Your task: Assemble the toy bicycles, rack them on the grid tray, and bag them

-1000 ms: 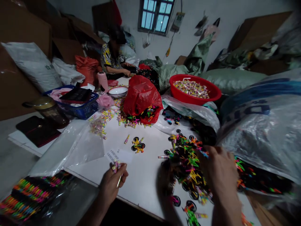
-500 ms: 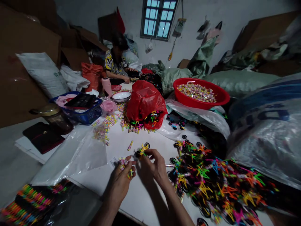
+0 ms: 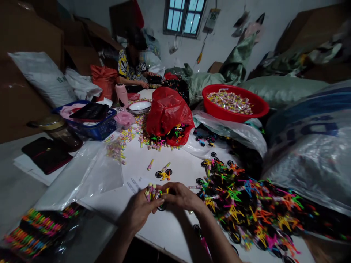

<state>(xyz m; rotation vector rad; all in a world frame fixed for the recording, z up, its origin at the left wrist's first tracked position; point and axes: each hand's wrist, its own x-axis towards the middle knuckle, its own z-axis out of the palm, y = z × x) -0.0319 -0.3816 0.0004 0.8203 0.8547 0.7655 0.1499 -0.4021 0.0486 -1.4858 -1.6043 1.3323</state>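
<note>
The white table is the landmark for everything here. Along its right side slumps a big clear plastic sack, and behind that sack's near corner sits a red basin full of wrapped candies. At the middle of the table stands a red plastic bag, with loose candies scattered to its left. A blue basket sits at the table's left rear. At the far end of the table a seated person works on their own things. On the right half of the table lies a heap of small toy bicycles in bright colours with black wheels. One single toy bicycle lies apart near the table's middle.

At the near edge of the table the two hands meet. The left hand is closed around a bunch of candy sticks, their ends standing above the fingers. The right hand touches it, fingers pinched on a small yellow toy piece, mostly hidden.
</note>
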